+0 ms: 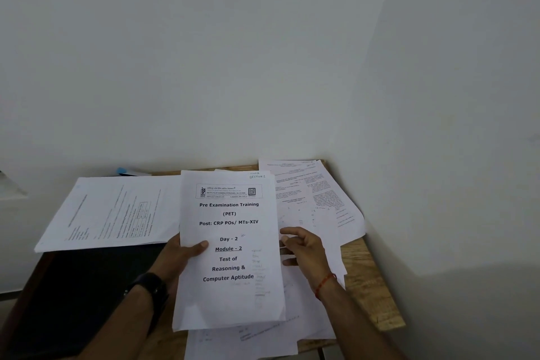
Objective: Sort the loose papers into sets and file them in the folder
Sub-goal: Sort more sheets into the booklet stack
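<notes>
My left hand (pixel 181 254) holds up a stack of white papers (pixel 230 298) by its left edge, thumb on the front. The top sheet reads "Pre Examination Training, Day - 2, Module - 2". My right hand (pixel 304 248) is at the stack's right edge, fingers spread and touching its side. More loose printed sheets (pixel 315 193) lie fanned on the table behind and under the stack. A second spread of papers (pixel 114 213) lies at the left. A dark folder (pixel 87 286) lies flat below those, under my left forearm.
The wooden table (pixel 371 289) stands in a corner between two white walls. Its right edge runs close to the right wall. A small blue-tipped object (pixel 125 171) lies at the back left. A black watch is on my left wrist, a red thread on my right.
</notes>
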